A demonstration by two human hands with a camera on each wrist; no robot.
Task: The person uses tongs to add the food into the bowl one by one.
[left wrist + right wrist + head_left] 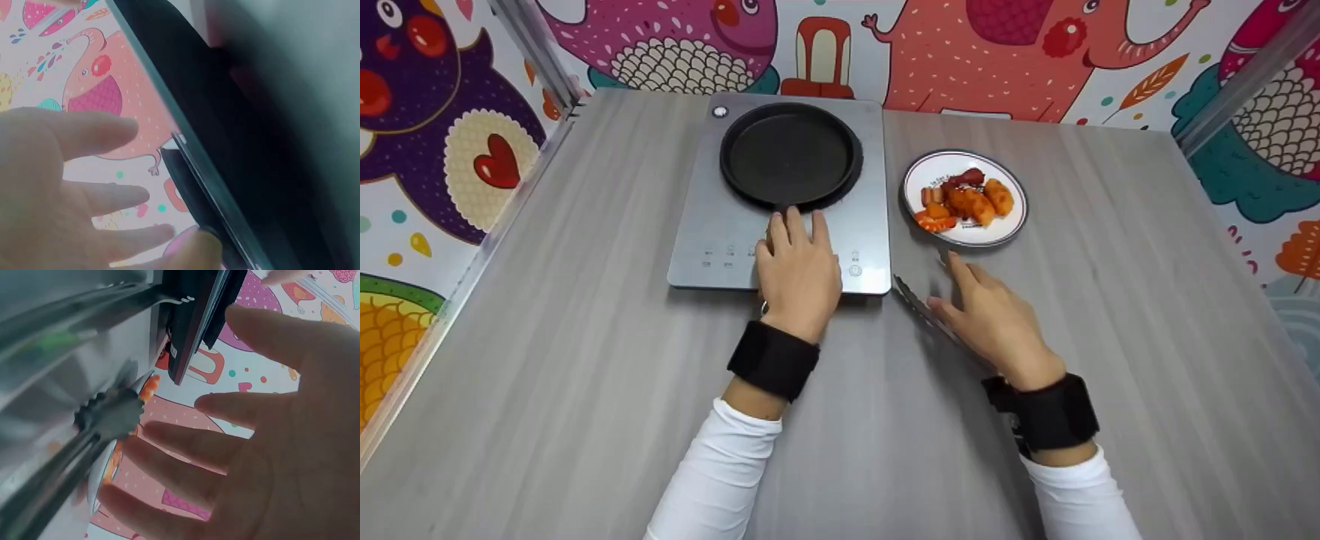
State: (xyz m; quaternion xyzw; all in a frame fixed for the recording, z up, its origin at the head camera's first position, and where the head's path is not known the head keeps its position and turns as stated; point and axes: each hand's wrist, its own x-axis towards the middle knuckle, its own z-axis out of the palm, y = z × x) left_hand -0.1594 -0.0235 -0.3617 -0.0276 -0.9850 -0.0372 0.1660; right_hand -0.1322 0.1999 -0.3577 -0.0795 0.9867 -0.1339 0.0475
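Observation:
A black round pan (791,156) sits on a silver induction cooktop (701,225). My left hand (801,281) is over the cooktop's front part, fingers extended toward the pan's near rim. In the left wrist view its fingers (107,135) are spread and grip nothing; whether they touch the cooktop is unclear. Metal tongs (915,300) with scalloped tips lie on the table right of the cooktop. Above them hovers my right hand (1001,326). Its fingers (185,444) are spread apart in the right wrist view, and the tongs (115,416) are not in its grasp.
Behind the tongs stands a white, dark-rimmed plate (919,176) with a drumstick (966,178), orange-brown fried pieces (979,206) and other food pieces. The grey table (585,375) ends at cartoon-printed panels (997,60) at the back and sides.

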